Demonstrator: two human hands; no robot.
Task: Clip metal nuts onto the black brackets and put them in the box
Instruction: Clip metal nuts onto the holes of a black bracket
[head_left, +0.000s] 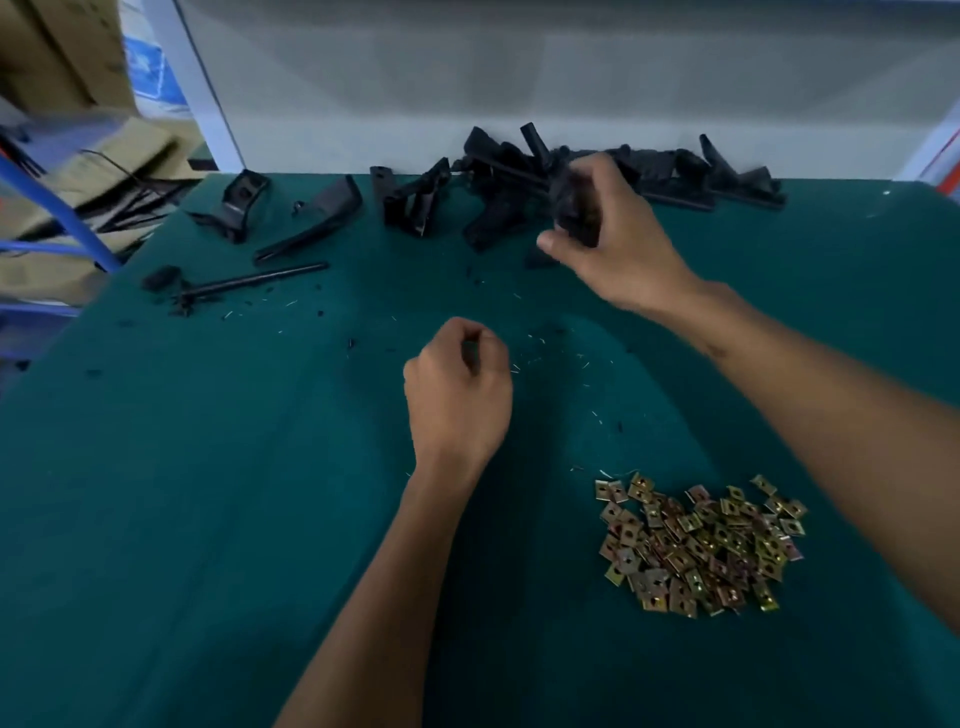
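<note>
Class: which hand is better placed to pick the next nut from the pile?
Left hand: its fingers seem to hold nothing, though curled. The right hand grips a bracket, far from the nuts.

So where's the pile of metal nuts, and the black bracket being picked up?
pile of metal nuts (698, 545): head view, middle of the heap.
black bracket (571, 205): head view, part showing inside the right hand (613, 234).

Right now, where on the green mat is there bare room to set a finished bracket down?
The near-left green mat, left of the left hand, is bare. So is the far-right stretch beyond the right hand. Crowded: the back edge with black brackets, and near-right, the metal nuts.
</note>
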